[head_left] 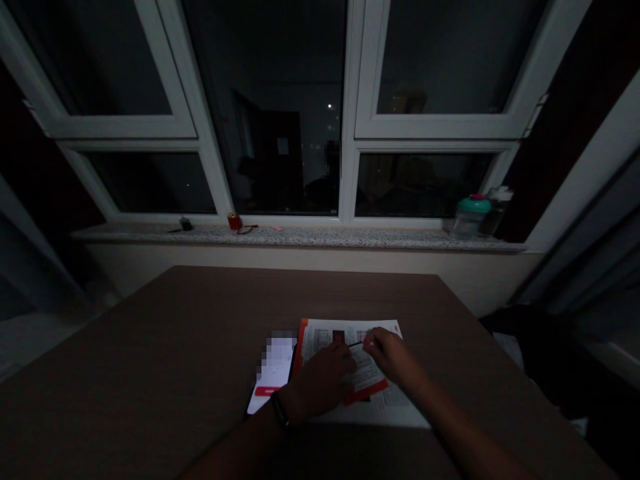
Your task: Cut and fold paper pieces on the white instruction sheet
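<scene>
My left hand (325, 377), with a dark band at its wrist, lies over the left part of a printed sheet or booklet (400, 407) on the table. Its fingers are stretched out and partly apart. A smaller printed piece with an orange edge (374, 389) shows beside them, on top of the sheet. Closed in a pinch, my right hand (391, 353) is over the sheet's right side. From its fingers a thin dark stick-like thing (355, 344) runs toward my left fingertips; dim light hides its exact kind.
A lit phone (274, 370) lies left of the sheet on the brown table (210, 333). Beyond the table, the window sill (310, 236) holds a teal-lidded bottle (470, 217), a second bottle (497, 207), a small red container (234, 222) and a small dark item (185, 223).
</scene>
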A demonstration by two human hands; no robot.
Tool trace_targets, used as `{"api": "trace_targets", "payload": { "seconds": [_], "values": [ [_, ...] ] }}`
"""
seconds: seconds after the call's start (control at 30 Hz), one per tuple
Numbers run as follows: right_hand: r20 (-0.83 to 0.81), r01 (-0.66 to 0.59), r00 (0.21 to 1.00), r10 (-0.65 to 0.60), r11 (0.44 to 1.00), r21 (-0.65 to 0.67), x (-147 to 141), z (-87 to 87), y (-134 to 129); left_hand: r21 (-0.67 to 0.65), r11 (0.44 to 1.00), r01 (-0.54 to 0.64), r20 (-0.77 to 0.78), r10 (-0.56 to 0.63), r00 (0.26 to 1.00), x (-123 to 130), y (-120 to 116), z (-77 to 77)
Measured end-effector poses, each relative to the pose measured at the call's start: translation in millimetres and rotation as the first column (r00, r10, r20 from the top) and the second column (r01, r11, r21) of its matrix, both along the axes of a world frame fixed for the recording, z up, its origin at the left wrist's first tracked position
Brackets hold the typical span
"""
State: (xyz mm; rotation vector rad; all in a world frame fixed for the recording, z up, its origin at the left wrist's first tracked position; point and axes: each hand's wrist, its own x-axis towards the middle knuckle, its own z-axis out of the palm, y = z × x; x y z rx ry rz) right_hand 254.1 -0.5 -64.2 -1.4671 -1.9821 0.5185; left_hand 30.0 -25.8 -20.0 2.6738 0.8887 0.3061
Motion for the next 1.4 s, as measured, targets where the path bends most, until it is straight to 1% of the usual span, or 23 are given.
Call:
{"api": "trace_targets", "payload": {
  "seconds": [0.13, 0.3, 0.43, 0.5, 0.57, 0.67, 0.73, 0.8, 0.9, 0.97, 1.1, 1.23, 1.4],
  "values": [
    [0.004, 0.041, 0.999, -0.041, 0.999, 0.025, -1, -1.6, 2, 0.006, 1.000, 0.005, 0.003, -0.005, 1.000, 0, 0, 1.1],
    [-0.010, 0.100, 0.995, -0.099, 0.994, 0.053, 1, -9.2, 3, 0.012, 1.000, -0.004, 0.036, 0.004, 0.999, -1, 0, -3.9],
    [-0.156, 0.142, 0.979, -0.131, 0.988, 0.065, 5, -9.1, 1, -0.011, 1.000, -0.022, 0.047, 0.023, 0.999, -3, 1, -10.4],
    [-0.223, 0.121, 0.969, -0.103, 0.990, 0.069, 5, -6.0, -1, -0.013, 0.999, -0.032, 0.027, 0.032, 0.999, -3, 2, -13.6],
    [-0.236, 0.068, 0.971, -0.048, 0.995, 0.078, 4, -3.0, -4, -0.012, 0.999, -0.046, 0.022, 0.046, 0.999, -2, 2, -15.9],
    [-0.189, -0.041, 0.981, 0.048, 0.998, 0.039, -2, -1.5, -8, -0.003, 0.998, -0.068, 0.066, 0.068, 0.995, -1, 0, -16.6],
    [-0.151, -0.074, 0.986, 0.071, 0.997, -0.013, -5, -2.3, -10, 0.000, 0.996, -0.085, 0.081, 0.084, 0.993, 0, 0, -16.4],
    [-0.128, -0.074, 0.989, 0.071, 0.997, -0.018, -7, -3.2, -9, 0.000, 0.995, -0.097, 0.067, 0.097, 0.993, 0, -1, -16.7],
    [-0.106, -0.088, 0.990, 0.092, 0.995, 0.039, -6, -3.3, -6, -0.004, 0.995, -0.097, 0.045, 0.097, 0.994, 0, 0, -18.2],
    [-0.092, -0.092, 0.991, 0.096, 0.995, 0.049, -4, -2.5, -4, -0.004, 0.996, -0.091, 0.050, 0.091, 0.995, 0, 0, -19.4],
    [-0.061, -0.120, 0.991, 0.120, 0.993, -0.005, -1, -0.6, -4, -0.009, 0.996, -0.086, 0.083, 0.086, 0.993, -1, 1, -20.7],
    [-0.077, -0.171, 0.983, 0.168, 0.985, -0.037, -2, -0.2, -9, -0.021, 0.996, -0.084, 0.082, 0.085, 0.993, -1, 2, -19.4],
    [-0.078, -0.105, 0.992, 0.104, 0.995, 0.000, -6, 0.8, -10, -0.044, 0.996, -0.078, 0.084, 0.081, 0.993, 0, 1, -13.8]
  ]
}}
